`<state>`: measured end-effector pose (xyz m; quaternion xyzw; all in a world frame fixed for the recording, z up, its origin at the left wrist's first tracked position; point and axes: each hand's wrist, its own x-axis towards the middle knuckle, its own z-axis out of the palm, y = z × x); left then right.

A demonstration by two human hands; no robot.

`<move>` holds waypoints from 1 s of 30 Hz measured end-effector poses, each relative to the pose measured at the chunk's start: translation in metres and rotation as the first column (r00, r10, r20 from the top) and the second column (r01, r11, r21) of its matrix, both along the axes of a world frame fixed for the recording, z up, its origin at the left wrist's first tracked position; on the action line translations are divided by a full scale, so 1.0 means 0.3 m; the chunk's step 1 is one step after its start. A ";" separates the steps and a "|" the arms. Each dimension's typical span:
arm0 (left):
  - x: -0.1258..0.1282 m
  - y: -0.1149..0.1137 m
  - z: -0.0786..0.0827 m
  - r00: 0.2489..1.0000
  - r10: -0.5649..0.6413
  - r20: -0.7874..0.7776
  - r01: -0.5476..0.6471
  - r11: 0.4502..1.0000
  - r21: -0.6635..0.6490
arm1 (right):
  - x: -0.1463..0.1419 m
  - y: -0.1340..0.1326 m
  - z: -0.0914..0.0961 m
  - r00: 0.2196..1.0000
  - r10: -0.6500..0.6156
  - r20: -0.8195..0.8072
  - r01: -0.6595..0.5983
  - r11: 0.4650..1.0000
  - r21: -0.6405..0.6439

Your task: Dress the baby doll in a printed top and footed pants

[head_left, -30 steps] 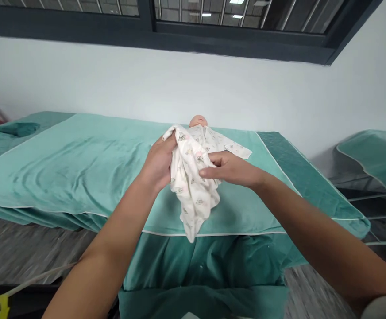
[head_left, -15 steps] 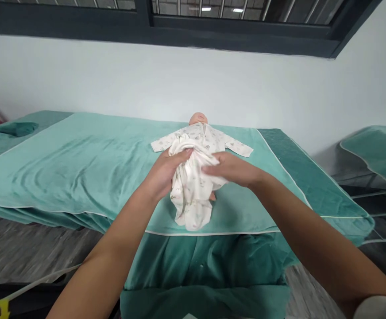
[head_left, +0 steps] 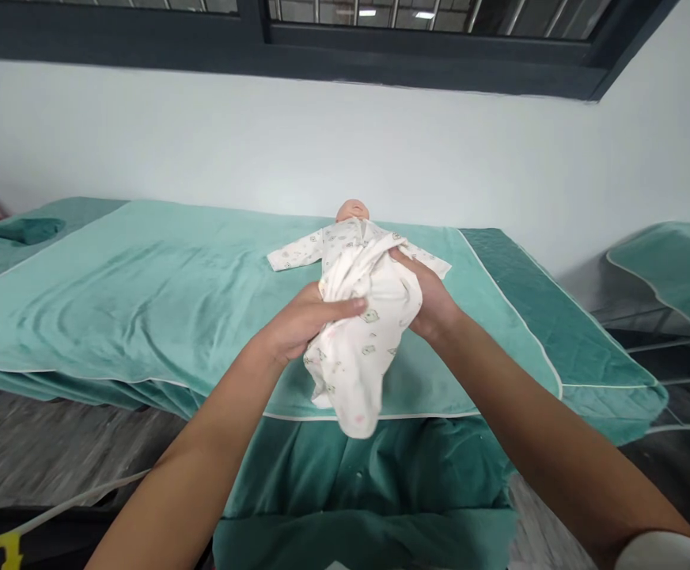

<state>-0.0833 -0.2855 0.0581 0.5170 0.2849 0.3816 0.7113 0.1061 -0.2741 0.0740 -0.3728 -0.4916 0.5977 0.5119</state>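
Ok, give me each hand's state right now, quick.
Left hand: closed on the printed white cloth, thumb on top.
Right hand: holding the same cloth near its upper edge, fingers partly hidden.

The right hand (head_left: 431, 301) had moved up from the cloth's front to its upper right edge, while the left hand (head_left: 301, 321) had dropped from the upper left corner to lower on that side, its thumb now laid across the front. The cloth (head_left: 365, 344) had been turned and bunched at the top, its pointed lower end giving way to a rounded one. The doll's (head_left: 352, 209) left-hand sleeve (head_left: 296, 252) had come into view, and its foot, glimpsed half a second earlier, was covered.
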 end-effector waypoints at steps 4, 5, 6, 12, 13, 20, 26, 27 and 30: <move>0.018 0.025 -0.011 0.958 0.206 0.198 -0.201 0.978 -0.045 | 0.016 -0.048 -0.025 0.946 0.299 0.126 -0.293 0.954 -0.063; 0.023 0.031 -0.014 0.948 0.224 0.224 -0.215 0.974 -0.064 | 0.016 -0.058 -0.031 0.911 0.370 0.182 -0.360 0.929 -0.083; 0.029 0.035 -0.017 0.944 0.227 0.239 -0.213 0.973 -0.085 | 0.014 -0.064 -0.037 0.881 0.414 0.229 -0.401 0.910 -0.104; 0.031 0.030 -0.057 0.979 0.140 0.146 -0.120 0.983 -0.138 | -0.001 -0.029 -0.042 0.997 0.054 0.061 -0.052 0.998 -0.021; 0.024 0.027 -0.065 0.990 0.098 0.104 -0.084 0.988 -0.127 | 0.002 -0.017 -0.038 1.000 -0.027 0.007 0.027 1.000 -0.005; 0.028 0.029 -0.079 0.996 0.031 0.079 -0.025 0.997 -0.078 | 0.008 -0.009 -0.052 0.987 -0.161 -0.007 0.160 0.985 -0.062; 0.078 0.041 -0.107 0.971 0.217 0.100 -0.203 0.970 -0.135 | 0.056 -0.089 -0.137 0.979 0.196 0.059 -0.180 0.961 -0.212; 0.082 0.040 -0.120 0.979 0.204 0.027 -0.199 0.970 -0.142 | 0.071 -0.106 -0.157 0.976 0.206 0.076 -0.183 0.953 -0.241; 0.097 0.036 -0.153 0.959 0.150 -0.239 -0.158 0.987 -0.014 | 0.108 -0.159 -0.235 0.992 0.087 0.096 -0.055 0.951 -0.304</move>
